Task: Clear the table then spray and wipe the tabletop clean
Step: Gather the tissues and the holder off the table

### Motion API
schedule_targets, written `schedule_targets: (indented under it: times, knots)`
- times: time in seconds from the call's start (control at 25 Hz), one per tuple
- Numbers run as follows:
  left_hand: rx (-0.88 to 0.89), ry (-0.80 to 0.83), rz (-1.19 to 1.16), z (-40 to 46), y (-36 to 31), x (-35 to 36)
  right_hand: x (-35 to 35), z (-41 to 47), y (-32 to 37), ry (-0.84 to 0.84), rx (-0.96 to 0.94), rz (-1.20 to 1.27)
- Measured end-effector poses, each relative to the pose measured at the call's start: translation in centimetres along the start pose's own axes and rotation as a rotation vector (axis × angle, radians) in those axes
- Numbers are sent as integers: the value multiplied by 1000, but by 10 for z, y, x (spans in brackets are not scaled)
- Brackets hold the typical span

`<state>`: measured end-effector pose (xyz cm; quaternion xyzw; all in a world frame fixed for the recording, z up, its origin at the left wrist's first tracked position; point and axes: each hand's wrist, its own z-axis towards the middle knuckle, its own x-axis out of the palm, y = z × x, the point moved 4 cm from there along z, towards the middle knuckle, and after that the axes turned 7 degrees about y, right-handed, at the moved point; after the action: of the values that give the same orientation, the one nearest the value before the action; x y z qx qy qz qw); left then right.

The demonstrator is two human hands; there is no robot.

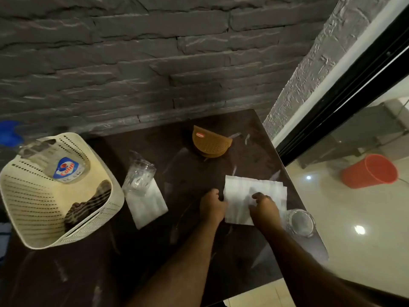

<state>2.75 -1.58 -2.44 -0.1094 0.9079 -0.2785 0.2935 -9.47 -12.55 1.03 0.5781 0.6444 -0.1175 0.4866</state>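
Observation:
A dark brown table stands against a stone wall. On its right part lies a stack of white paper napkins. My left hand pinches the stack's left edge. My right hand presses down on its near right part with bent fingers. A second white napkin lies to the left, with a clear glass standing on its far corner. Another clear glass stands at the table's right edge. A brown woven napkin holder sits near the wall.
A cream perforated basket sits at the table's left, holding a spray bottle with a blue label and a dark striped cloth. An orange bucket lies on the tiled floor to the right, beyond a black door frame.

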Motion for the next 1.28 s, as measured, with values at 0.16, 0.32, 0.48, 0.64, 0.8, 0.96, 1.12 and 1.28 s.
schedule_targets:
  times: [0.16,0.32,0.48,0.64,0.8,0.96,1.12,1.28]
  knots:
    - [-110,-82,96,4,-22,29,-11,11,-13,7,70,38]
    - [-162,-43,22,4,-29,42,-8,13,-19,104,41,22]
    - [-115,-14,52,5,-34,36,-39,23,-7,62,-64,-94]
    - [-111,-20,-28,5,-27,22,-75,30,-13,207,105,-467]
    - [-103,-17,-78,6,-15,17,-66,23,-45,575,319,-623]
    - [-53,-61,-75,-1,-12,11,-73,15,-41,451,296,-642]
    - [-25,-180,-30,-10,5,-19,-78,23,-27,317,228,-619]
    - [-2,-240,36,-15,34,-43,-77,28,-18,358,249,-638]
